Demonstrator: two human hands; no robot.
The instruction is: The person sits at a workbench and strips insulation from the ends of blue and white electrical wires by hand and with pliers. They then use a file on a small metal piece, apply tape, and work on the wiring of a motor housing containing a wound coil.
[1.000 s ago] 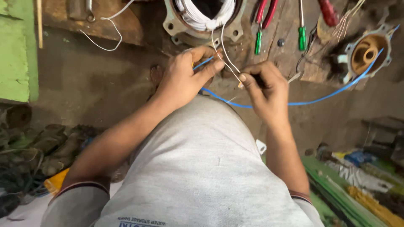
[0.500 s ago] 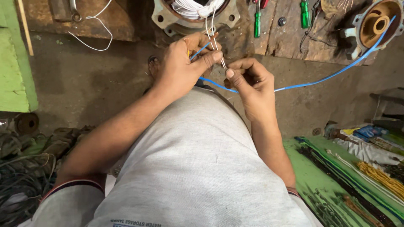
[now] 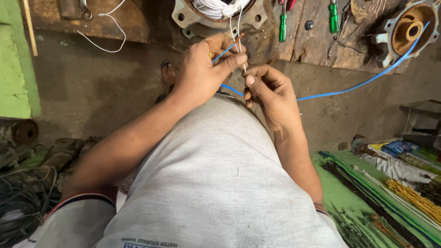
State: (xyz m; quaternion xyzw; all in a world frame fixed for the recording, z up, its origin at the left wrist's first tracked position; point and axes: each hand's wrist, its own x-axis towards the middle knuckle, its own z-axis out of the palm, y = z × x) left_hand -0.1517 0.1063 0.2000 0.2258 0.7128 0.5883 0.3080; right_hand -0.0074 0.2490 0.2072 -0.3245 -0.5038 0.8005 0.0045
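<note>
My left hand (image 3: pixel 204 69) pinches a blue wire (image 3: pixel 358 85) with a bared copper end near its fingertips, together with thin white leads (image 3: pixel 238 27) that run up to a motor stator (image 3: pixel 218 14) full of white winding. My right hand (image 3: pixel 271 92) sits just right of it, thumb and fingers closed on the thin leads below the left fingertips. The blue wire trails right towards a round motor end cover (image 3: pixel 406 30). Both hands hover over my grey-clad knee.
Green-handled screwdrivers (image 3: pixel 283 25) and a red-handled tool lie on the wooden bench (image 3: pixel 317 46) beyond. A green box (image 3: pixel 16 69) stands left, dark cables lie lower left. A green surface (image 3: pixel 363 206) with cords and yellow rope is lower right.
Both hands have drawn closer together and nearer the stator. The right fingers have shifted up the thin leads towards the left fingertips.
</note>
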